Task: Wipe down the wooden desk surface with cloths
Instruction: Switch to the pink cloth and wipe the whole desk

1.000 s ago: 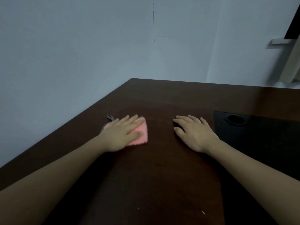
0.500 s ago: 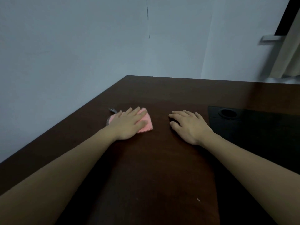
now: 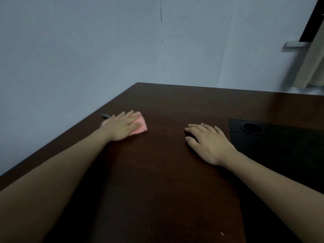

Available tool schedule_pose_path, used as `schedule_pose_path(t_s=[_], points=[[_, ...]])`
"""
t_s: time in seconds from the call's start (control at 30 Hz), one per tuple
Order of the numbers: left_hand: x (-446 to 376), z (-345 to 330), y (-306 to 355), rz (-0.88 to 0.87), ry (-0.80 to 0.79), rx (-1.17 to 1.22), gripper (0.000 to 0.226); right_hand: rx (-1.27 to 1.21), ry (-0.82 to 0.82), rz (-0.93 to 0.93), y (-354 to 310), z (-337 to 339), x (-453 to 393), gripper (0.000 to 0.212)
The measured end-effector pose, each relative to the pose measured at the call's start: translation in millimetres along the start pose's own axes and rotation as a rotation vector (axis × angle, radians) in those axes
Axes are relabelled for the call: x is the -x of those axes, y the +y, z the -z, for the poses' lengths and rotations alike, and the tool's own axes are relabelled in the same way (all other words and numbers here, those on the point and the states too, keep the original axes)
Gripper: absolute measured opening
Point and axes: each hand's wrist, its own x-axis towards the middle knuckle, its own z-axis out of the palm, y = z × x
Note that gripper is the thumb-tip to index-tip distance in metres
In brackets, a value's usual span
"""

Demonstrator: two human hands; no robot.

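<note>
To wipe this stretch well, the left hand (image 3: 123, 126) should keep its flat palm and straight fingers spread over the pink cloth (image 3: 140, 126), pressing evenly so the whole pad drags on the wood rather than just its leading edge, and it should work in overlapping passes out from the wall-side edge toward the middle of the desk (image 3: 157, 172). That hand is not curled round the cloth; it lies open on top and pins it down. The right hand (image 3: 208, 142) rests on the bare wood well apart from the cloth, fingers loosely bent and spread, holding nothing (a dark shape under its fingertips may be only shadow, and I cannot tell). It would serve best as a brace, or by taking up a 2nd cloth, since the task speaks of cloths and only 1 shows. The cloth looks like a small folded square of soft, napped fabric with a slightly ragged edge, lying near the desk's left edge; a short dark loop (image 3: 105, 115) pokes out just behind the hand. The desk is dark brown and dully glossy, with 2 or 3 pale specks (image 3: 222, 233) near the front that likely need a pass, and a black inset panel (image 3: 273, 144) with a round hole at the right.
</note>
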Motion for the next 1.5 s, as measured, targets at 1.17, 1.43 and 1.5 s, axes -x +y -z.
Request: schedule_pose_path(t_s=[1.17, 1.43, 1.5], points=[[5.5, -3.7, -1.0, -0.016, 0.016, 0.024, 0.062, 0.110, -0.140, -0.059, -64.9, -13.2, -33.2, 0.063], [100.0, -10.5, -36.1, -0.295, -0.024, 0.047, 0.087, 0.124, -0.134, -0.065, -65.2, -16.9, -35.8, 0.064], [90.0, -6.9, -49.8, -0.243, -0.032, 0.072, 0.093, 0.124, -0.125, -0.069, -64.5, -17.3, -36.0, 0.064]])
